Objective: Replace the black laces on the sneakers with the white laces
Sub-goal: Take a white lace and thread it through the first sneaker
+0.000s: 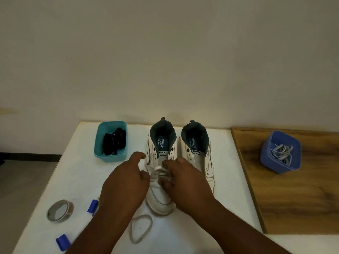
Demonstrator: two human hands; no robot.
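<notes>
Both hands [126, 182] [185, 180] pinching white lace [157, 171] across left sneaker [159, 195], toe toward viewer, heel to wall.

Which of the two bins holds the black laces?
The teal bin left of the sneakers holds the black laces; the blue bin on the wooden board holds white laces.

Two sneakers [179, 162] are standing side by side on the table [229, 171], heels toward the wall, with the bin of removed laces [111, 142] sitting to their left and the bin of fresh laces [280, 152] resting on a wooden board [293, 198] to their right. Both hands [128, 180] are meeting over the left sneaker's lower eyelets. A tape roll [59, 210] and a loose lace loop [140, 228] are lying nearer the person.
</notes>
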